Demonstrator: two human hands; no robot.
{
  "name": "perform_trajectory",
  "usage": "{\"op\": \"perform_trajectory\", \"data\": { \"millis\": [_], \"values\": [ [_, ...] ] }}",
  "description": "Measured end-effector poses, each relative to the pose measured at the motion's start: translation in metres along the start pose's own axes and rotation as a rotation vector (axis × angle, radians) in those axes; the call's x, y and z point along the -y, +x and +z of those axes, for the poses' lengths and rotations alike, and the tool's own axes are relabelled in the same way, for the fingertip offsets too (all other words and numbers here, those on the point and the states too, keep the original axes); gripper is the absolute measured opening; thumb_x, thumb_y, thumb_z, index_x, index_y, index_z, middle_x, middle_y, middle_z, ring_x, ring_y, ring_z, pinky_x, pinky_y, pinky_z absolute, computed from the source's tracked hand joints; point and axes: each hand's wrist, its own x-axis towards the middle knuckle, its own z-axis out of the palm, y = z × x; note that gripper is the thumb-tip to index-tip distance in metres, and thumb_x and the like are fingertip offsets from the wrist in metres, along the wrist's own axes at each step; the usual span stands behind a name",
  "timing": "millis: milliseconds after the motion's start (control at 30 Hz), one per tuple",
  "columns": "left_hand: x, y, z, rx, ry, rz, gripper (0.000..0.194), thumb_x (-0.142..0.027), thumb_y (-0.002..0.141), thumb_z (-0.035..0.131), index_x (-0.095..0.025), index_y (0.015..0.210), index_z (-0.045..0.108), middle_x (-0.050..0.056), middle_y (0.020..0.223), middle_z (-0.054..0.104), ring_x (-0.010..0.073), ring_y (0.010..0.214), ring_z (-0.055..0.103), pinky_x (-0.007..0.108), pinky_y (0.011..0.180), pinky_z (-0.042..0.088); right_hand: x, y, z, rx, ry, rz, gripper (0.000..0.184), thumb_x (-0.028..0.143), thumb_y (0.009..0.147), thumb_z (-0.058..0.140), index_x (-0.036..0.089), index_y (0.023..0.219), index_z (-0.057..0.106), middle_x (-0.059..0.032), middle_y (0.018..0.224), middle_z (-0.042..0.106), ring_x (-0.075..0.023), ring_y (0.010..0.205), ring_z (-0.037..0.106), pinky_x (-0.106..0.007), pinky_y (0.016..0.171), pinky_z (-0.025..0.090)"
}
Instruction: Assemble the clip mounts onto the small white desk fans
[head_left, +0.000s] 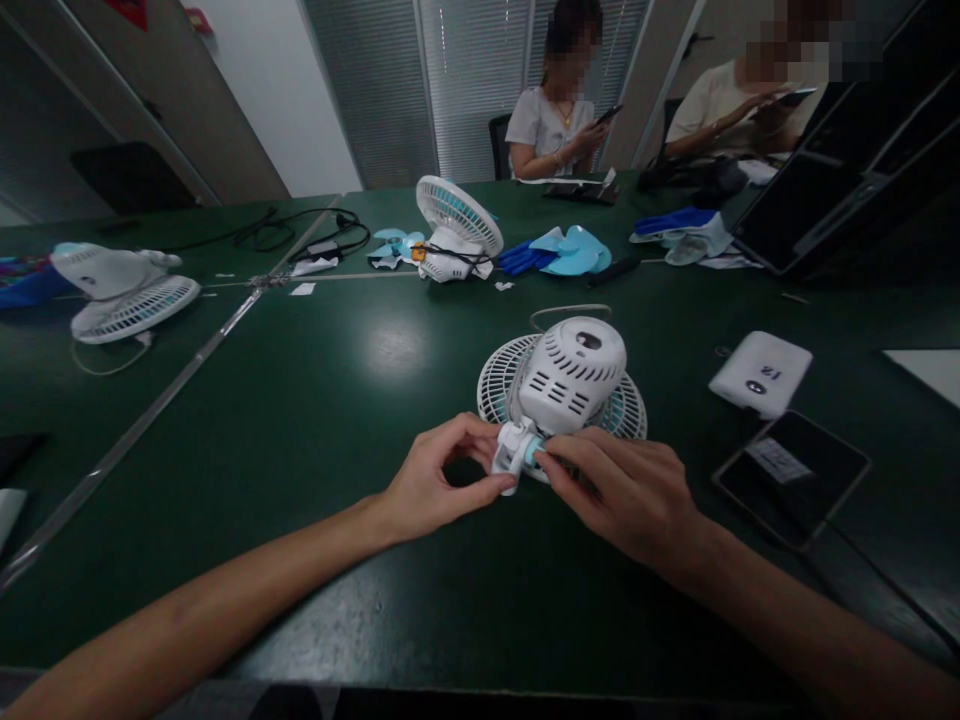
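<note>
A small white fan [574, 375] lies face down on the green table, its round grille [502, 380] underneath and its slotted motor housing on top. At the fan's near end is a white plastic clip [512, 450] with a light-blue knob [533, 450]. My left hand [442, 470] pinches the clip from the left, thumb below and fingers above. The fingers of my right hand [622, 485] are closed on the blue knob from the right. My right fingertips partly cover the knob.
Other white fans stand at the back [457, 230] and far left [131, 290]. Blue fan blades [574, 250] lie near the back. On the right are a white device [761, 372] and a dark tablet-like device [791, 475] with a cable. Two people [559, 130] sit across the table holding phones.
</note>
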Motion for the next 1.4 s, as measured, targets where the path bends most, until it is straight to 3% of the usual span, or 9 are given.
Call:
{"op": "perform_trajectory", "data": {
  "millis": [167,267,367,467,567,700,1067,1300,1400],
  "values": [
    [0.001,0.000,0.000,-0.007,0.000,0.004,0.040,-0.017,0.086,0.079,-0.012,0.121,0.062,0.009,0.101,0.070,0.0157,0.084,0.071,0.029,0.080,0.061,-0.010,-0.003,-0.006,0.096,0.033,-0.169,0.028,0.015,0.096,0.066,0.016,0.124,0.062,-0.0031,0.101,0.075,-0.0128,0.085,0.072,-0.026,0.070,0.052],
    [0.001,0.000,-0.001,0.007,0.000,0.017,0.040,-0.015,0.087,0.079,-0.012,0.123,0.061,0.009,0.102,0.070,0.0157,0.085,0.071,0.029,0.080,0.061,-0.010,-0.002,-0.006,0.059,0.044,-0.148,0.025,0.017,0.096,0.068,0.014,0.121,0.063,-0.0031,0.097,0.076,-0.0123,0.082,0.071,-0.025,0.071,0.053],
    [0.001,0.000,0.000,0.022,0.019,0.045,0.041,-0.014,0.086,0.079,-0.012,0.123,0.062,0.008,0.102,0.069,0.0155,0.085,0.071,0.030,0.080,0.062,-0.006,-0.001,-0.001,0.021,0.048,-0.095,0.002,0.017,0.098,0.066,0.015,0.100,0.066,0.0003,0.082,0.073,-0.0100,0.067,0.067,-0.025,0.060,0.049],
    [0.002,0.000,0.000,0.016,0.042,0.063,0.043,-0.014,0.086,0.079,-0.013,0.124,0.062,0.008,0.102,0.069,0.0155,0.085,0.070,0.030,0.080,0.062,-0.002,0.001,0.002,-0.015,0.054,-0.045,0.013,0.016,0.098,0.064,0.017,0.085,0.063,0.0031,0.070,0.068,-0.0084,0.055,0.061,-0.026,0.053,0.044],
    [0.003,0.000,0.000,0.014,0.044,0.065,0.044,-0.014,0.086,0.079,-0.013,0.126,0.061,0.008,0.102,0.069,0.0156,0.085,0.070,0.030,0.080,0.062,-0.004,0.001,0.000,-0.018,0.036,-0.029,0.005,0.020,0.097,0.067,0.016,0.098,0.066,0.0010,0.079,0.072,-0.0098,0.062,0.065,-0.026,0.056,0.046],
    [0.003,0.000,-0.001,0.004,0.044,0.064,0.044,-0.013,0.086,0.079,-0.014,0.125,0.061,0.007,0.101,0.069,0.0148,0.084,0.070,0.029,0.080,0.062,-0.013,-0.001,-0.008,0.088,0.024,-0.197,0.028,0.016,0.097,0.066,0.016,0.125,0.062,-0.0019,0.098,0.075,-0.0124,0.080,0.071,-0.027,0.067,0.052],
    [0.002,0.000,-0.001,0.003,0.081,0.086,0.044,-0.013,0.086,0.078,-0.014,0.127,0.061,0.007,0.103,0.067,0.0145,0.086,0.069,0.028,0.079,0.061,-0.003,0.001,0.000,-0.012,0.046,-0.080,0.005,0.012,0.098,0.064,0.016,0.095,0.064,0.0003,0.080,0.073,-0.0089,0.064,0.066,-0.025,0.055,0.045],
    [0.000,0.001,0.000,-0.016,0.102,0.101,0.043,-0.015,0.086,0.079,-0.013,0.125,0.061,0.008,0.103,0.068,0.0141,0.084,0.070,0.028,0.079,0.062,-0.013,0.000,-0.008,0.069,0.035,-0.196,0.025,0.013,0.098,0.063,0.017,0.123,0.064,-0.0022,0.101,0.075,-0.0119,0.085,0.072,-0.026,0.069,0.053],
    [0.000,0.001,-0.001,-0.013,0.113,0.104,0.042,-0.016,0.087,0.078,-0.013,0.125,0.062,0.008,0.102,0.068,0.0143,0.083,0.070,0.028,0.078,0.063,-0.013,0.000,-0.008,0.038,0.031,-0.158,0.024,0.014,0.097,0.067,0.015,0.120,0.065,-0.0026,0.100,0.075,-0.0118,0.087,0.072,-0.025,0.073,0.054]
  ]
}}
